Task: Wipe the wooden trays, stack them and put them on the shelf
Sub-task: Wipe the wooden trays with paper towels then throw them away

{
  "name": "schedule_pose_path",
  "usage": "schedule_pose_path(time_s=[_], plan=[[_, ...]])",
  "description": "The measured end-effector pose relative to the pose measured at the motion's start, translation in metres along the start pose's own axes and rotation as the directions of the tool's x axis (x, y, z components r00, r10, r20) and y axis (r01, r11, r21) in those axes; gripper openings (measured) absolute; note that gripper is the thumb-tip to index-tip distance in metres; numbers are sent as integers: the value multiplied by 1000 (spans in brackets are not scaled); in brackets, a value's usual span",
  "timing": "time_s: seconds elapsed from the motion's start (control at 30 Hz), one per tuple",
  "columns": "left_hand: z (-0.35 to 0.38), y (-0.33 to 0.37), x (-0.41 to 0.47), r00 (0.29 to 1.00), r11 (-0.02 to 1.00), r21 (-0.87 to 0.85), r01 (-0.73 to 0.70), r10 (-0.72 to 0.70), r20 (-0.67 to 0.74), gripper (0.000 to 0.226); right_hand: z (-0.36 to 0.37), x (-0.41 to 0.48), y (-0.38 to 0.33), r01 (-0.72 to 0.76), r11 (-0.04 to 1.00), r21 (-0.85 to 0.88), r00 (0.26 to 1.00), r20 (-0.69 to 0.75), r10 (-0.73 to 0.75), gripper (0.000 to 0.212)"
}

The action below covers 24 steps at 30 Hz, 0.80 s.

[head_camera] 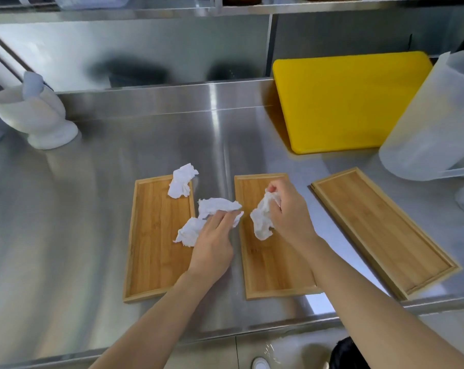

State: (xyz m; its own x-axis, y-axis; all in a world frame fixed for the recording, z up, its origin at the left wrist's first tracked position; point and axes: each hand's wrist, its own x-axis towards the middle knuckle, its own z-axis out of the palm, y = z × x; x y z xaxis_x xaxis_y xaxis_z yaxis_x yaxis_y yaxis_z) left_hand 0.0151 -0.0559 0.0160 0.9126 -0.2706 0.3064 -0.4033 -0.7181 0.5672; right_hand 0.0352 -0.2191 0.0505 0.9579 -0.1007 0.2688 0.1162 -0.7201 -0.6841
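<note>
Three wooden trays lie side by side on the steel counter: a left tray [153, 249], a middle tray [273, 267] and a right tray [385, 230]. My right hand [292, 209] holds a crumpled white paper towel [263, 219] above the middle tray. My left hand [215, 241] rests over the gap between the left and middle trays, its fingers on a second crumpled paper towel [212, 206]. A third paper wad [181, 181] lies on the far end of the left tray.
A yellow cutting board [345, 102] leans at the back right. A translucent plastic pitcher [433, 121] stands at the far right, a white mortar with pestle [36, 115] at the left. A steel shelf [172, 9] runs above the counter.
</note>
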Motion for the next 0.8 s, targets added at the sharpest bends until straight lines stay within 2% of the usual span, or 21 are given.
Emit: schedule_pose_path(time_s=[0.1, 0.17, 0.27, 0.37, 0.47, 0.57, 0.7, 0.8], plan=[[4, 6, 12, 992, 997, -7, 82, -82, -94, 27, -6, 4, 14, -88, 986, -140, 993, 64, 98, 20], [6, 1, 17, 982, 993, 67, 94, -81, -173, 19, -4, 4, 23, -149, 957, -250, 975, 123, 184, 38], [8, -13, 23, 966, 953, 217, 210, -168, -197, 39, 5, 1, 34, -166, 907, -386, 923, 262, 281, 64], [5, -27, 22, 947, 879, 360, 312, -257, -194, 63, 13, -4, 41, -143, 873, -466, 896, 314, 315, 80], [2, -33, 15, 912, 809, 426, 404, -390, -124, 81, 17, -6, 46, -59, 834, -549, 897, 337, 286, 74], [2, -38, 7, 888, 789, 433, 437, -456, -65, 85, 19, -6, 51, 1, 839, -544, 914, 342, 220, 54], [0, -40, 3, 887, 844, 295, 448, -461, -31, 67, 16, -7, 51, 40, 863, -503, 939, 314, 140, 37], [-3, -41, 3, 888, 880, 132, 455, -460, 6, 46, 12, -6, 48, 3, 927, -375, 950, 290, 114, 29]])
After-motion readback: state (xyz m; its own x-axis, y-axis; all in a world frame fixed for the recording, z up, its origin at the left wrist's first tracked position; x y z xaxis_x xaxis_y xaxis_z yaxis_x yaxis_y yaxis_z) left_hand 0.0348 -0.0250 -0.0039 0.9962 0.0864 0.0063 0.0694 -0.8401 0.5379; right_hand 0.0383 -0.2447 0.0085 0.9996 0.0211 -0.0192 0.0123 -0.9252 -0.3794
